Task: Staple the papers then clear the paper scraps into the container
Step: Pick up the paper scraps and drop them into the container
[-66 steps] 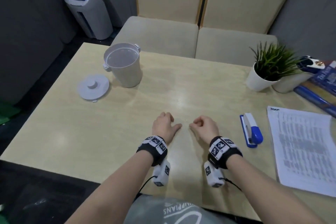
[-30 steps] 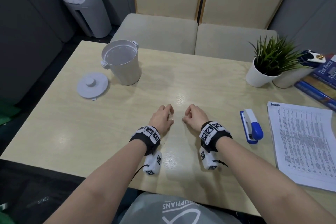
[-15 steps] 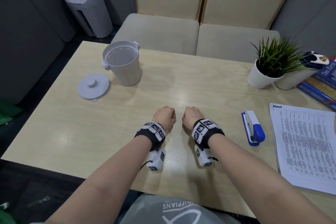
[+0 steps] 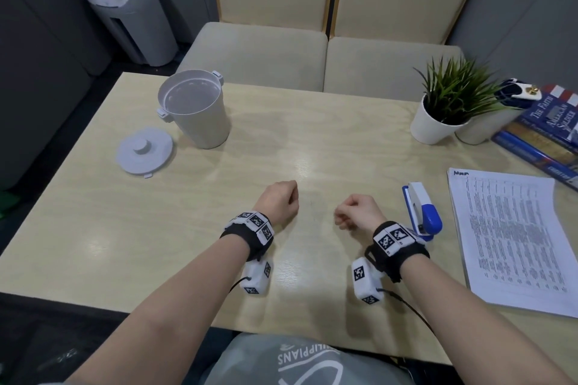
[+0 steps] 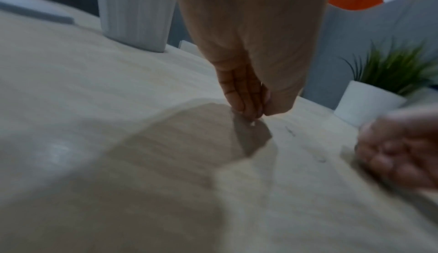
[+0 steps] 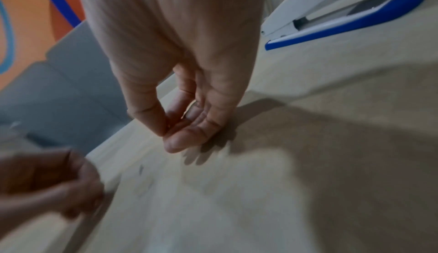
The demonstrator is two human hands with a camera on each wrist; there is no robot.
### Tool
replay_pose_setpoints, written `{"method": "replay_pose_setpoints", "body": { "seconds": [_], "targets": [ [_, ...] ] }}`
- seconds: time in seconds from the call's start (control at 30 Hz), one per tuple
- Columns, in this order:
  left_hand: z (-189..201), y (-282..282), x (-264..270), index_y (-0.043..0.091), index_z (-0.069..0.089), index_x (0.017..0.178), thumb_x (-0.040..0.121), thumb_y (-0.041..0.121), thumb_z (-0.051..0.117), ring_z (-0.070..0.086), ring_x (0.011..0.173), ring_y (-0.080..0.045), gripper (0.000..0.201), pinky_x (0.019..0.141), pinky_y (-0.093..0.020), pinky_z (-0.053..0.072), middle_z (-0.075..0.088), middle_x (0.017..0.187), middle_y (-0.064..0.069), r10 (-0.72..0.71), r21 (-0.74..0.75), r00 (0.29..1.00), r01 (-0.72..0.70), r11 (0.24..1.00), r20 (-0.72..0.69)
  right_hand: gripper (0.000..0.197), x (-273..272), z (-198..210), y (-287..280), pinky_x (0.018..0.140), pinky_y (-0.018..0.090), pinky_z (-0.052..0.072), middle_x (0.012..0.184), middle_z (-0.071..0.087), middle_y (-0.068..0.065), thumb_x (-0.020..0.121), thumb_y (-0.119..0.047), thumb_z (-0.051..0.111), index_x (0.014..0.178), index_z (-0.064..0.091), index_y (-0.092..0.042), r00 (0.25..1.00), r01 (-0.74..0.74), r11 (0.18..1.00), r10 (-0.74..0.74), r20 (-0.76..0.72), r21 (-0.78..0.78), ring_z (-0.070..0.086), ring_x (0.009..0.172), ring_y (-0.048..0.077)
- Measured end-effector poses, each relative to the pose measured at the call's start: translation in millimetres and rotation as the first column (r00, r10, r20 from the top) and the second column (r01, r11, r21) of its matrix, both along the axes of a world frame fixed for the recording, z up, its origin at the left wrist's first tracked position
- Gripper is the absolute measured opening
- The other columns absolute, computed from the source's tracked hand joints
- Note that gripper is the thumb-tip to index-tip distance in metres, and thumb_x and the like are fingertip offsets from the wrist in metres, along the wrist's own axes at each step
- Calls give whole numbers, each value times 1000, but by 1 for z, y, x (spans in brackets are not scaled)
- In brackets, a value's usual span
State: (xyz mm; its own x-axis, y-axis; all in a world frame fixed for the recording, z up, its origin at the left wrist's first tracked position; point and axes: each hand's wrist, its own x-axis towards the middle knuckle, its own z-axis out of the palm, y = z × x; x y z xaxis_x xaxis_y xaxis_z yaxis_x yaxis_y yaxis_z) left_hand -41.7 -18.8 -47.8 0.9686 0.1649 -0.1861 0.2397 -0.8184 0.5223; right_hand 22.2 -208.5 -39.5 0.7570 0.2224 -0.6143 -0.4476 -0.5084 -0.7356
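Both hands (image 4: pixel 277 201) curled; the container (image 4: pixel 197 116) stands open, lid (image 4: pixel 144 149) beside it.

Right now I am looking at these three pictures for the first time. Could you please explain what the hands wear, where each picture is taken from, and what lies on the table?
There is no machine here: a person works with bare hands. The wide picture comes from a camera on the head, looking down. The other two come from small white cameras strapped under each wrist, looking along the fingers; both are blurred. On the table lie a blue-and-white stapler, printed papers, an open grey container with its lid beside it, a potted plant and books. The left hand and right hand are near the middle, fingers curled. Whether they pinch a tiny scrap is too blurred to tell.
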Motion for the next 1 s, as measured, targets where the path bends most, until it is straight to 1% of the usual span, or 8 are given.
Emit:
{"method": "replay_pose_setpoints", "body": {
  "seconds": [0.1, 0.2, 0.3, 0.4, 0.63, 0.73, 0.87, 1.0],
  "targets": [
    [4, -5, 7, 14, 58, 82, 78, 9, 53, 63, 78, -26, 8, 70, -31, 49, 70, 81, -7, 47, -66, 999, -48, 997, -18, 14, -10, -1, 2, 44, 26, 46, 61, 66, 14, 72, 4, 62, 71, 57, -9, 990, -92, 991, 102, 99, -98, 56, 44, 20],
    [6, -12, 13, 12, 59, 102, 83, 10, 57, 64, 88, -28, 19, 80, -34, 50, 73, 89, -9, -83, -41, 996, 82, 996, -23, 15, -17, -1, 10, 55, 31, 53, 64, 65, 5, 77, 2, 61, 75, 62, -12, 932, -215, 959, 257, 254, -182, 61, 55, 20],
    [6, -14, 21, 12, 61, 107, 87, 11, 56, 62, 97, -30, 20, 85, -37, 49, 70, 102, -11, -193, 63, 979, 197, 978, -69, 16, -21, 2, 19, 74, 26, 50, 84, 70, 5, 82, -6, 56, 85, 67, -16, 782, -391, 838, 520, 343, -380, 66, 81, 23],
    [7, -14, 27, 11, 63, 102, 87, 10, 55, 60, 99, -30, 17, 83, -36, 46, 67, 103, -12, -254, 110, 961, 266, 958, -113, 25, -22, 6, 26, 84, 32, 50, 102, 69, 10, 84, -4, 48, 96, 68, -13, 658, -478, 723, 671, 341, -499, 63, 97, 29],
    [11, -10, 38, 11, 65, 91, 81, 8, 60, 60, 96, -31, 12, 80, -34, 47, 69, 99, -12, -311, 121, 935, 334, 935, -173, 19, -18, 8, 40, 74, 37, 47, 102, 62, 15, 87, 0, 44, 94, 61, -7, 462, -555, 505, 848, 260, -661, 61, 93, 34],
    [13, -12, 42, 11, 65, 91, 81, 8, 59, 60, 97, -30, 12, 81, -35, 47, 69, 99, -13, -340, 118, 919, 367, 923, -198, 23, -14, 8, 46, 71, 36, 44, 105, 63, 17, 87, 2, 44, 103, 59, -3, 436, -568, 453, 874, 216, -687, 62, 95, 35],
    [14, -18, 47, 8, 66, 96, 82, 2, 50, 61, 99, -32, 22, 82, -35, 47, 68, 103, -16, -354, 146, 906, 392, 908, -233, 31, -14, 9, 56, 80, 39, 47, 115, 62, 19, 90, 3, 41, 117, 56, 2, 430, -576, 380, 894, 127, -724, 61, 102, 37],
    [17, -19, 50, 8, 66, 97, 82, 1, 49, 62, 98, -36, 24, 81, -35, 49, 67, 105, -19, -334, 148, 898, 386, 911, -287, 33, -18, 9, 60, 82, 40, 48, 118, 61, 20, 90, 3, 37, 119, 54, 4, 447, -574, 334, 893, 56, -748, 61, 105, 38]
  ]
}}
